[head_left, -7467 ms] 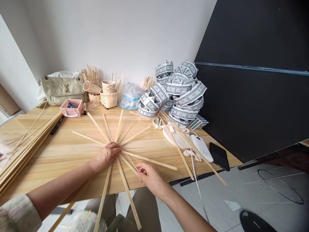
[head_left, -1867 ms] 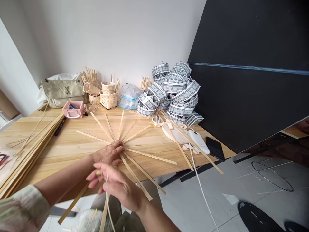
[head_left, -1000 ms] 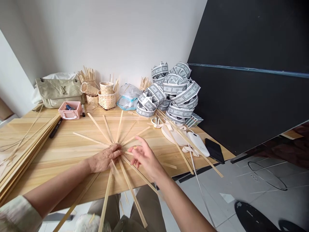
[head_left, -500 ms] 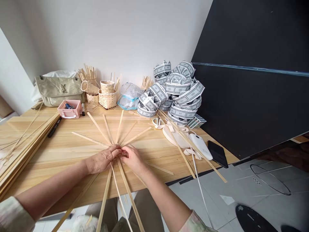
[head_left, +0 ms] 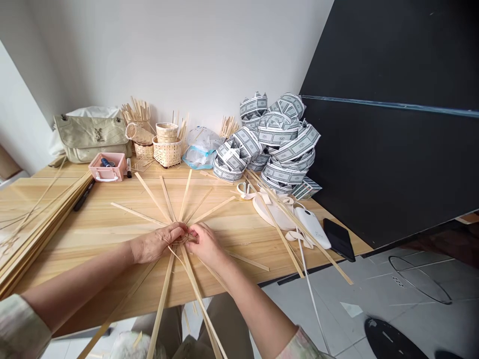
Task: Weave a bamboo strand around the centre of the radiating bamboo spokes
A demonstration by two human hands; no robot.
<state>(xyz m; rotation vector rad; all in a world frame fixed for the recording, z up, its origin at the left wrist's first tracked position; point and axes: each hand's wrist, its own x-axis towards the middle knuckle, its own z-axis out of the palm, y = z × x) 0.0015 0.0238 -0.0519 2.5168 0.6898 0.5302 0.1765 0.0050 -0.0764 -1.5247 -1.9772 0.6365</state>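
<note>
Flat bamboo strips (head_left: 187,195) fan out like spokes from a small round woven centre (head_left: 181,240) on the table. My left hand (head_left: 159,243) pinches the left side of this centre, thumb and fingers closed. My right hand (head_left: 205,243) pinches its right side, fingertips close to the left ones. A thin weaving strip (head_left: 178,257) leaves the centre near my left fingers and curves down toward my lap. Several spokes run over the table's front edge, one long strip (head_left: 163,304) among them. My fingers partly hide the weave.
Long bamboo strips (head_left: 41,234) lie at the left. A pink basket (head_left: 108,172), a handbag (head_left: 93,137), small woven baskets (head_left: 167,152) and patterned ribbon rolls (head_left: 277,129) stand at the back. Scissors (head_left: 245,188), a white device (head_left: 312,227) and a phone (head_left: 339,239) lie right.
The thin weaving strip has swung to the right and now bends from near my left fingers across a spoke. My left hand has shifted slightly; both hands stay at the woven centre.
</note>
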